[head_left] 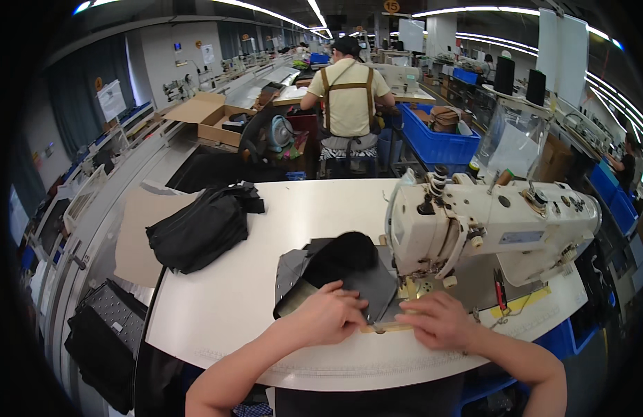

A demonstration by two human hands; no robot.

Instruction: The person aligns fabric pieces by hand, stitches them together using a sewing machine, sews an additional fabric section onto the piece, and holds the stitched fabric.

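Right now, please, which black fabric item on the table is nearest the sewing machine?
The curved black piece by the left hand; the black bundle lies farther left.

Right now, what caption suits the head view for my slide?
Left hand over dark material, right hand close to the white sewing machine.
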